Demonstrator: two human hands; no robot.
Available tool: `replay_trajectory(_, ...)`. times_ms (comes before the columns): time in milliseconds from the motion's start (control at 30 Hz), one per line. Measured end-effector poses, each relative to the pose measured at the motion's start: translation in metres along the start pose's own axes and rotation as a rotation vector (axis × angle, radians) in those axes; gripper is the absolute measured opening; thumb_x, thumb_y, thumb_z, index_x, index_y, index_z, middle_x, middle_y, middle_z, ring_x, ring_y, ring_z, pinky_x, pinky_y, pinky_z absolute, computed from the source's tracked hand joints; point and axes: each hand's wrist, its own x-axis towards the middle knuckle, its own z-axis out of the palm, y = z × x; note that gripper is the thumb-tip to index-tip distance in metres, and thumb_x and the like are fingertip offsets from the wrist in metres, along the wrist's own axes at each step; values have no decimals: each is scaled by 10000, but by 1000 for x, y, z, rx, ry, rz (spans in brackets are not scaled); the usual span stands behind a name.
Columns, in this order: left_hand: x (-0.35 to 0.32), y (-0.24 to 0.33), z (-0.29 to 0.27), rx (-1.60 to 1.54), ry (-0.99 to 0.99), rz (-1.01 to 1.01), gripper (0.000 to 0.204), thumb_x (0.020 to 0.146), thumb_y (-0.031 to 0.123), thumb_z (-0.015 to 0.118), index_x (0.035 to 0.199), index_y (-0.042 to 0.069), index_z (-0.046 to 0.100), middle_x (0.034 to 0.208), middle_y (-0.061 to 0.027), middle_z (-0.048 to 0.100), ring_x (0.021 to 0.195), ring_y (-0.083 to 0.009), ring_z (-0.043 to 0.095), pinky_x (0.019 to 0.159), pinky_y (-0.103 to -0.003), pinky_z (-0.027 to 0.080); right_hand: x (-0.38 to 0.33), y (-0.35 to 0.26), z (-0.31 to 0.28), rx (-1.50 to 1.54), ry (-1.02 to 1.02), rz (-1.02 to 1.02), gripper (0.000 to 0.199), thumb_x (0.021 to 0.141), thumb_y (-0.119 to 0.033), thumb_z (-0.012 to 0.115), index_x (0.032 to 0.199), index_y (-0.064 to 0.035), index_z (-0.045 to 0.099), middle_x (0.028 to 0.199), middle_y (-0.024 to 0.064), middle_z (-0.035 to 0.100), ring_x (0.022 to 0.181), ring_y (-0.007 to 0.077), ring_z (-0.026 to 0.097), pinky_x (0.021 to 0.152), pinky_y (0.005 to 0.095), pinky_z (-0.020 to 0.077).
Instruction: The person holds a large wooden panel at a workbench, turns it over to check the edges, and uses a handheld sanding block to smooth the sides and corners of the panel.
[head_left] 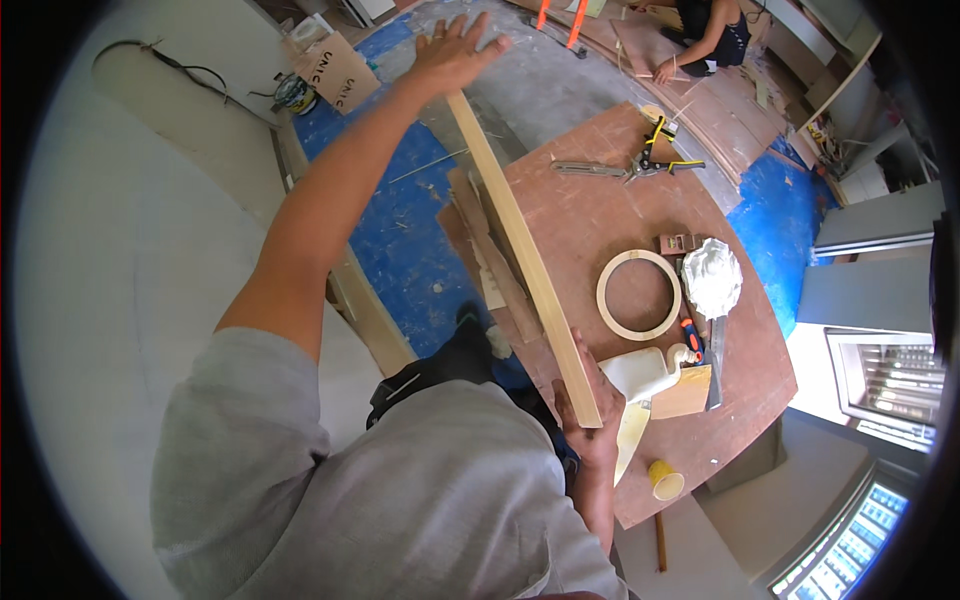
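A long, narrow, pale wood strip (520, 260) runs slantwise from the near edge of the brown work board (560, 215) toward the far left. My right hand (597, 440) grips its near end, fingers on one side and thumb on the other. At the far end my left hand (452, 62) is open with fingers spread, its heel at the strip's tip; whether it presses on the wood I cannot tell. Right of the strip lie a ring-shaped roll of pale edging (603, 290), a white plastic bottle (632, 374) and a small wood piece (682, 393).
Yellow-handled snips (640, 165), a foil-wrapped lump (712, 278), a red-and-blue-handled tool (690, 335) and a yellow cup (665, 480) sit on the board. Scrap strips (495, 255) lie along its left edge. Another person (705, 40) crouches beyond, on the floor. Blue sheeting (395, 220) covers floor at left.
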Motion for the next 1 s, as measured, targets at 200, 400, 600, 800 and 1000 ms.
replay_trajectory(200, 59, -60, 17, -87, -52, -63, 990, 911, 870, 268, 1674, 240, 229, 1709, -177, 238, 1575, -436, 168, 1238, -624, 149, -13, 3, 11, -68, 68, 113, 540, 892, -107, 672, 1410, 27, 603, 1164, 144, 726, 1014, 245, 709, 860, 354, 570)
replay_trajectory(400, 112, -60, 13, -842, -587, 138, 1046, 873, 947, 278, 1614, 219, 402, 1572, -183, 484, 1521, -401, 307, 1190, -579, 258, -7, 3, -4, 135, 528, 286, 647, 817, -32, 854, 1411, 21, 602, 1297, 133, 703, 1182, 195, 647, 1049, 374, 510)
replay_trajectory(600, 102, -25, 8, -629, -464, 483, 586, 947, 587, 663, 1180, 60, 773, 1001, -69, 748, 991, -173, 658, 919, -325, 481, 12, -22, -8, -373, 702, 238, 745, 779, -17, 852, 1457, -9, 543, 1353, 118, 673, 1264, 251, 617, 1103, 427, 488)
replay_trajectory(800, 94, -24, 4, -788, -427, 701, 462, 969, 464, 705, 1119, 35, 788, 987, -67, 754, 941, -164, 669, 879, -310, 501, 51, -68, 14, -1221, 600, 45, 607, 874, -185, 794, 1435, -76, 591, 1341, 159, 677, 1227, 360, 641, 1075, 457, 474)
replay_trajectory(1000, 123, -26, 25, -694, -494, 737, 495, 973, 516, 674, 1168, 73, 776, 1033, -86, 765, 1008, -195, 686, 933, -329, 501, 122, -51, 36, -1195, 447, 115, 529, 918, -277, 755, 1421, -179, 624, 1330, 114, 684, 1193, 345, 655, 1010, 460, 498)
